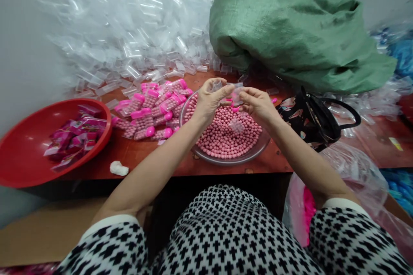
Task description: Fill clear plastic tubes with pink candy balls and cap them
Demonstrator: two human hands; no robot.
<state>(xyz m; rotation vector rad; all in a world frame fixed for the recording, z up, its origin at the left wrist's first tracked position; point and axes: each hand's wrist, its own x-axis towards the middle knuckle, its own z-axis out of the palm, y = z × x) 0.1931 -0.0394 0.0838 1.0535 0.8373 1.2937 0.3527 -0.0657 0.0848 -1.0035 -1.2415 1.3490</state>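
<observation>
Both my hands meet above the far side of a bowl (226, 162) filled with round pink beads (222, 137). My left hand (211, 96) pinches a small clear plastic container (238, 87) from the left. On the other side, my right hand (256, 102) has its fingertips closed on clear plastic too; whether it is the same piece I cannot tell. Bright pink bits show just below my fingers. Left of the bowl lies a pile of clear bottles (145, 111) with pink caps, full of pink beads.
A red basin (19, 146) with pink packets (75, 135) stands at the left, near a white crumpled scrap (118, 168). Behind are heaped clear containers (135, 21) and a large green sack (284, 21). A black handbag (309, 116) and a plastic bag (358, 172) are at the right.
</observation>
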